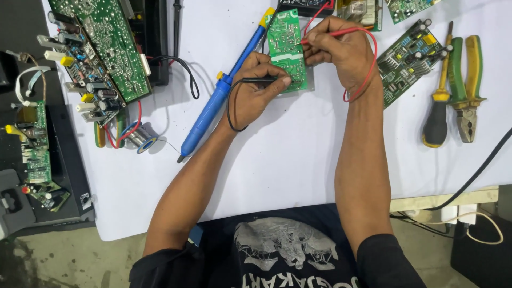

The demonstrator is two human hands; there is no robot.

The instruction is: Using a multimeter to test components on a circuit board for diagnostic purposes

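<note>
Green circuit board: left hand grips black probe, right hand red probe; white tabletop below lies open.

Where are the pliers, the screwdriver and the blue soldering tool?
pliers (467, 80), head view, on the green handles
screwdriver (437, 121), head view, on its black handle
blue soldering tool (213, 109), head view, mid-barrel

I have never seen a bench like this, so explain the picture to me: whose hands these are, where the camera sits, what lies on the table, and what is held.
The single picture comes from a camera on the person's head, looking down at their own bare hands. The left hand holds a black probe, the right hand a red probe; both tips touch a small green circuit board. On the white table lie a blue soldering tool, a solder spool, other boards, a screwdriver and pliers.
</note>
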